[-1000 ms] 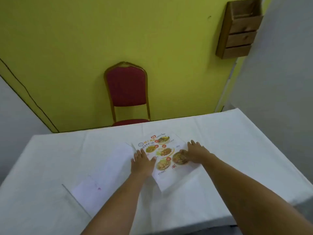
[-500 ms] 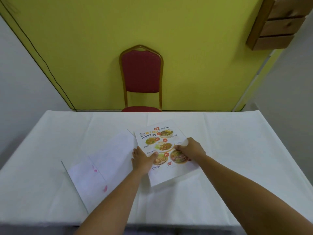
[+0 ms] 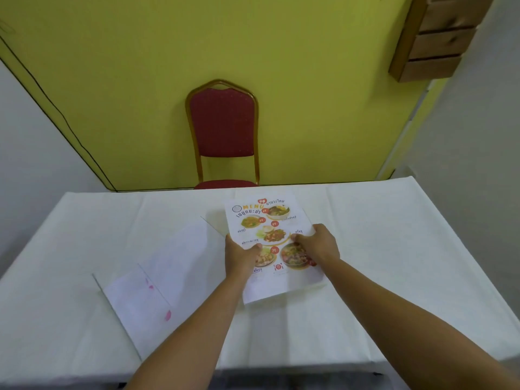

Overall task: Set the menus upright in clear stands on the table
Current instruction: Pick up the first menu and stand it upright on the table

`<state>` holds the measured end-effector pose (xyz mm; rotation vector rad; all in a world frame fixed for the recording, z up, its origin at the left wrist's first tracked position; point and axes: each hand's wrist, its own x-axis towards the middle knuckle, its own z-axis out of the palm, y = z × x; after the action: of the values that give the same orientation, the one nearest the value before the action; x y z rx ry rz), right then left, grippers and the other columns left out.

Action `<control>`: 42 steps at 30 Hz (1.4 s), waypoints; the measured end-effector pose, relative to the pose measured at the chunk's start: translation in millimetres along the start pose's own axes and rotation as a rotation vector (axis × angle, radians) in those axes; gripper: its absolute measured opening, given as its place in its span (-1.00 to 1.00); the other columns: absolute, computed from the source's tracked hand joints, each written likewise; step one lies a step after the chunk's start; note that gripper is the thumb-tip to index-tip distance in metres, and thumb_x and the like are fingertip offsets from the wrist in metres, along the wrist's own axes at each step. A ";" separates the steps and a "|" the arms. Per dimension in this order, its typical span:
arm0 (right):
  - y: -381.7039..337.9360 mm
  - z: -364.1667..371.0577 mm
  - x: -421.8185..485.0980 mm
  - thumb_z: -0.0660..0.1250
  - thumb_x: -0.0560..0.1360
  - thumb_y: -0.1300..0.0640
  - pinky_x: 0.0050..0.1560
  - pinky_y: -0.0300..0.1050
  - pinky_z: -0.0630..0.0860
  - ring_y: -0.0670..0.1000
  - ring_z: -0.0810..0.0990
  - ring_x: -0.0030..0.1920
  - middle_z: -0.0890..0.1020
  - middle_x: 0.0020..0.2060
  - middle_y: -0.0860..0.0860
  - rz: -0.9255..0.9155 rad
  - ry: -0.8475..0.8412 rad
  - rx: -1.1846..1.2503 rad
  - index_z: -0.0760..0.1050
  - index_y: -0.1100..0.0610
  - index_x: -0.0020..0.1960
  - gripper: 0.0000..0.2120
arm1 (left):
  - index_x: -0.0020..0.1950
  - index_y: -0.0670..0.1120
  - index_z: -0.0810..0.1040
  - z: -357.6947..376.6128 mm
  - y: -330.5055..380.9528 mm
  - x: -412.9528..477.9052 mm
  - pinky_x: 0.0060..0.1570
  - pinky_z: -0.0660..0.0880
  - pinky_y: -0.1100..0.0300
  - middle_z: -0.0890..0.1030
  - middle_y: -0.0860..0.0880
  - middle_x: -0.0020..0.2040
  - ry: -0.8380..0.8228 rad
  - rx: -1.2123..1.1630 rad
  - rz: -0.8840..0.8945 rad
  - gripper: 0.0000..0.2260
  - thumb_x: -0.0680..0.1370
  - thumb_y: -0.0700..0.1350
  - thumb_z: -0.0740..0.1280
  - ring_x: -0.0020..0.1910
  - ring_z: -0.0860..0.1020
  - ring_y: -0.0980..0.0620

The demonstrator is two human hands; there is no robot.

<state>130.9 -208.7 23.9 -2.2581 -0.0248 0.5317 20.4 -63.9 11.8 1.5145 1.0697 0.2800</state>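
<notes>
- Menu [image 3: 264,237]: printed sheet, held at both side edges, far end tilted up off the white-clothed surface [image 3: 394,249], long axis running away from the person.
- Left hand [image 3: 240,256]: grip closed on the menu's left edge, thumb on the printed face.
- Right hand [image 3: 319,244]: grip closed on the right edge, thumb on top, forearm stretched forward.
- Clear stands [image 3: 180,266]: apparently two see-through pieces lying flat just left of the menu, nearer the left hand; none upright.
- Judgement: the menu must travel left, bottom edge leading, into a stand.
</notes>
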 end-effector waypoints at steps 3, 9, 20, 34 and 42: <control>1.6 -17.7 -6.7 0.45 0.41 -0.06 -0.27 -0.11 0.47 0.09 0.58 -0.04 0.60 -0.01 0.03 -0.002 0.089 0.105 0.40 0.12 0.20 -0.53 | 0.36 -0.07 0.36 9.7 15.6 -5.5 0.05 0.58 0.09 0.59 -0.03 0.27 -0.027 0.023 0.130 -0.47 0.46 -0.21 0.49 0.22 0.59 -0.06; -0.8 -47.5 -17.0 0.44 0.44 0.04 -0.07 -0.03 0.48 0.16 0.59 0.11 0.58 0.14 0.10 -0.033 0.274 0.324 0.29 0.16 0.29 -0.47 | 0.46 -0.04 0.32 37.2 52.5 -15.6 0.14 0.55 0.07 0.55 0.02 0.32 -0.032 0.086 0.324 -0.37 0.45 -0.20 0.50 0.28 0.55 -0.01; 22.0 -35.3 -39.7 0.42 0.49 0.11 -0.14 -0.03 0.57 0.07 0.60 -0.04 0.52 0.05 0.02 -0.172 0.392 0.485 0.17 0.08 0.17 -0.54 | 0.49 0.01 0.19 44.0 50.0 -36.2 -0.21 0.47 0.48 0.47 0.07 0.31 -0.056 0.039 0.492 -0.38 0.52 -0.27 0.38 0.19 0.53 0.13; 27.4 -7.1 -43.9 0.39 0.52 0.10 -0.20 -0.12 0.59 0.05 0.63 -0.02 0.52 0.09 -0.03 -0.107 0.434 0.496 0.16 0.01 0.21 -0.56 | 0.52 0.03 0.15 36.0 31.8 -15.1 -0.18 0.50 0.40 0.46 0.05 0.35 -0.103 0.177 0.468 -0.38 0.56 -0.13 0.40 0.16 0.49 0.15; 32.0 -2.9 -43.0 0.34 0.55 0.06 -0.19 -0.10 0.60 0.06 0.63 0.03 0.53 0.15 -0.01 -0.100 0.453 0.423 0.15 0.01 0.28 -0.55 | 0.58 0.06 0.06 36.1 18.9 -10.7 0.01 0.60 0.15 0.43 0.05 0.40 -0.131 0.236 0.472 -0.30 0.56 -0.20 0.38 0.32 0.49 0.05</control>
<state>88.0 -240.5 18.4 -1.9001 0.1859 -0.0385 48.4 -93.4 22.8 1.9650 0.6474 0.3829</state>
